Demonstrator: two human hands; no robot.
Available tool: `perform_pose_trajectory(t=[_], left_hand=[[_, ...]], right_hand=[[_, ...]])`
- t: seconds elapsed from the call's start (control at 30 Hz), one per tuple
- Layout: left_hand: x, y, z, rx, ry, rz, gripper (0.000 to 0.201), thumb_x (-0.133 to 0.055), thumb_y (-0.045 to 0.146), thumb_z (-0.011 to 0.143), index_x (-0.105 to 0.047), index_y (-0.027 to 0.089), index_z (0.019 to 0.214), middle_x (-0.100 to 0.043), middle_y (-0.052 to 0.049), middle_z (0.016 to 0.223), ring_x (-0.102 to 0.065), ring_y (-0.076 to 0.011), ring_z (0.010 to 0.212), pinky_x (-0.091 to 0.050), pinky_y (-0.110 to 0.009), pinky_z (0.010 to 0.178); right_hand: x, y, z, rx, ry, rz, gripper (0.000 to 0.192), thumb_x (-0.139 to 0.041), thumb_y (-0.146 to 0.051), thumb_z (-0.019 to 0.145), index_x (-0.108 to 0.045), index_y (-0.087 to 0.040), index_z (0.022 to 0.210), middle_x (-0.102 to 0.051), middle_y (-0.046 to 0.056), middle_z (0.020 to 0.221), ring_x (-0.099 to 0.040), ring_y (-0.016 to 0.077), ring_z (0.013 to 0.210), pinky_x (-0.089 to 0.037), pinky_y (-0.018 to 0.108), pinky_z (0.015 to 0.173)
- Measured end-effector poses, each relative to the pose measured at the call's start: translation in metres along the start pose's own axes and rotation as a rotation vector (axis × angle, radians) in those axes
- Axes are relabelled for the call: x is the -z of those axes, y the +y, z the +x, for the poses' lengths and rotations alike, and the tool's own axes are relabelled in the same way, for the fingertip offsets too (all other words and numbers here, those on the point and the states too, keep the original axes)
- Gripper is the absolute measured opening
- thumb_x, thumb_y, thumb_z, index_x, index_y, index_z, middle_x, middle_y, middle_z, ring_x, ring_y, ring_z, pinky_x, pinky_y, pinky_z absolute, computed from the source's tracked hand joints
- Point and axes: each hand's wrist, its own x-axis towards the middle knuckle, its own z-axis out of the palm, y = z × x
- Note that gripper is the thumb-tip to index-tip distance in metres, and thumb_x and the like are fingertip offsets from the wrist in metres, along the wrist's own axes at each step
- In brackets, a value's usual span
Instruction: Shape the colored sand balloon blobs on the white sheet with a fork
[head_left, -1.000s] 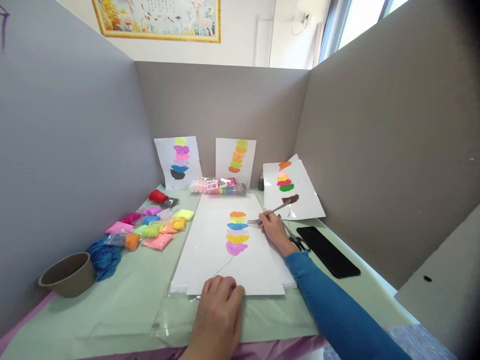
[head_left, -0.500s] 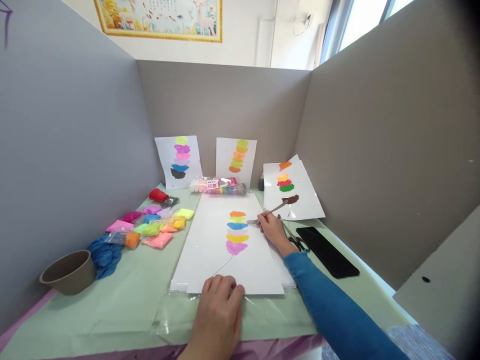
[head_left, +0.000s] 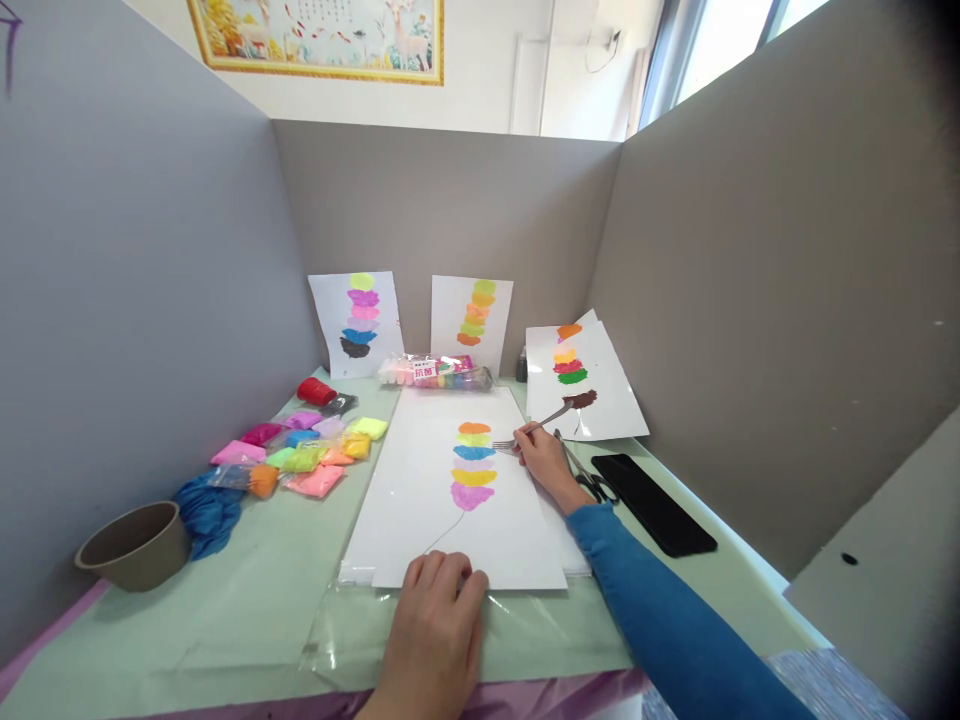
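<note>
A white sheet (head_left: 420,500) lies flat before me, bearing a column of coloured clay patches (head_left: 473,465), orange at the top down to pink, with a thin drawn line below. My right hand (head_left: 546,462) grips a metal fork (head_left: 525,433) whose tines touch the right side of the patches near the blue one. My left hand (head_left: 439,620) presses flat on the sheet's near edge, fingers together.
Several small bags of coloured clay (head_left: 307,450) lie at left, with a blue cloth (head_left: 206,510) and a brown bowl (head_left: 135,545). Finished sheets (head_left: 581,375) lean on the grey partition. A clay pack (head_left: 435,372), scissors (head_left: 592,482) and a black phone (head_left: 651,503) lie nearby.
The fork and my right hand have shifted very slightly left along the patches. My left hand has stayed put.
</note>
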Motion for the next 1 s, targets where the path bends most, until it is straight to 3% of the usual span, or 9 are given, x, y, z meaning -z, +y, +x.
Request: perform_pose_trajectory(t=[0.8,1.0], left_hand=[[-0.0022,-0.0001,-0.0015,0.003,0.009,-0.031,0.032,-0.042,-0.001,0.075,-0.059,0.019,0.093,-0.055,-0.006,0.089,-0.046,-0.0225,0.083,-0.036,-0.038,0.075],[-0.0025,-0.0004,-0.0017,-0.002,0.013,-0.035,0.031,-0.042,-0.001,0.077,-0.059,0.019,0.094,-0.055,-0.006,0.09,-0.046,-0.0224,0.082,-0.036,-0.039,0.076]], right_hand=[[0.0003,-0.0015,-0.001,0.021,0.006,-0.028,0.016,-0.046,-0.034,0.083,-0.054,-0.021,0.078,-0.066,-0.001,0.064,-0.057,0.0126,0.049,-0.041,0.024,0.057],[-0.0012,0.008,0.0043,0.012,0.083,-0.051,0.017,-0.045,-0.034,0.084,-0.054,-0.021,0.078,-0.067,0.001,0.066,-0.058,0.014,0.051,-0.041,0.025,0.058]])
